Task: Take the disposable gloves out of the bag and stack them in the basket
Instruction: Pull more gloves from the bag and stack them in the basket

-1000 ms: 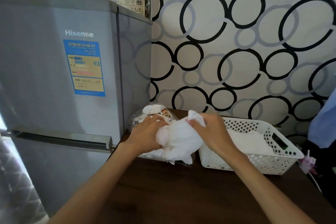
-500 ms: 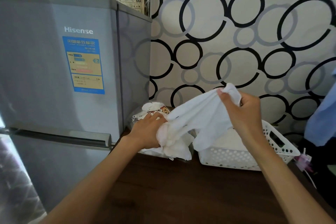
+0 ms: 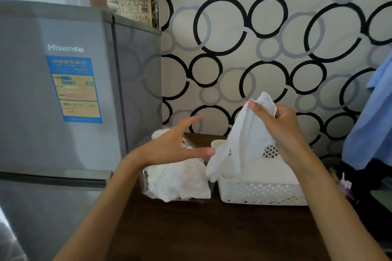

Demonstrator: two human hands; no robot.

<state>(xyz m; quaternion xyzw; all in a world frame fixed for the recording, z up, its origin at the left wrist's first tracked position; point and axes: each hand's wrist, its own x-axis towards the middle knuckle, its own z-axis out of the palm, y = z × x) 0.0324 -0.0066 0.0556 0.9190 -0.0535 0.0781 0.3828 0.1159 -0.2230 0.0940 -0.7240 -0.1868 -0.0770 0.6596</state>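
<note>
White gloves [image 3: 275, 174] already lie in the basket [image 3: 261, 195]. The right hand [image 3: 280, 125] pinches one glove [image 3: 244, 140]; the left hand [image 3: 176, 142] is spread open. More wait in the bag [image 3: 178, 182].

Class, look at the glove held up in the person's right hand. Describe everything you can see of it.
The glove is thin, white and crinkled, seemingly plastic film. The right hand pinches its upper end; the rest hangs limp, spreading wider downward. Its lower end reaches the near left corner of the white basket. The open left hand is beside it, thumb tip close to its edge; whether they touch is unclear.
</note>
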